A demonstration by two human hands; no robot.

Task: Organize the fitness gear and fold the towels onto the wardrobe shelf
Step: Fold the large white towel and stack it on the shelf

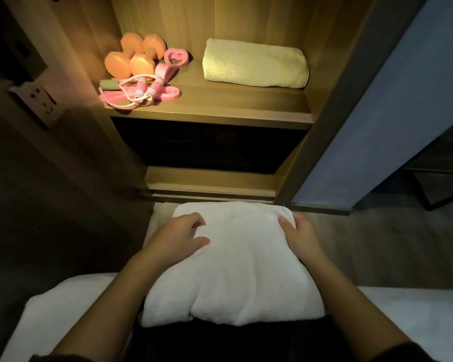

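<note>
Dumbbells (134,58) and jump rope (152,86) are parked upper left on the shelf (220,112), so lower centre a towel's being folded: left hand (179,236) rested loosely bent on the white towel (236,267), right edge gripped by the right hand (298,235), lift beside the cream towel (255,64) probably needed next.

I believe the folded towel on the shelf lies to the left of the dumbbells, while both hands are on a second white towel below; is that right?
Not quite. The head view shows the folded towel on the shelf lying to the right of the dumbbells, not the left. The left hand and right hand are indeed on a second white towel below.
</note>
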